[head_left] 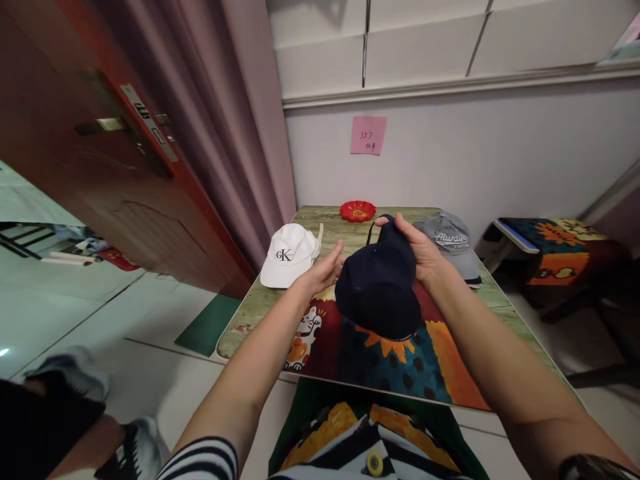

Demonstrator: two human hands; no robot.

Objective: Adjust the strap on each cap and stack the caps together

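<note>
A dark navy baseball cap [377, 287] is held up over the front middle of the table, its brim toward me. My right hand [417, 247] grips the cap's far right side, near the loose back strap. To the left of the cap, my left hand [326, 268] is open with its fingers stretched toward the cap's side; whether the fingertips touch it is hard to tell. A white baseball cap [289, 253] with "CK" lettering rests at the table's left. Partly behind my right hand lies a grey baseball cap [453, 243] marked "Always".
The low table [250, 310] has a patterned cloth [320, 347] along its front. A red scalloped dish [357, 211] stands at the back edge by the wall. A pink note [369, 135] is on the wall. At lower left are a person's shoes [140, 447]; a stool [560, 247] stands right.
</note>
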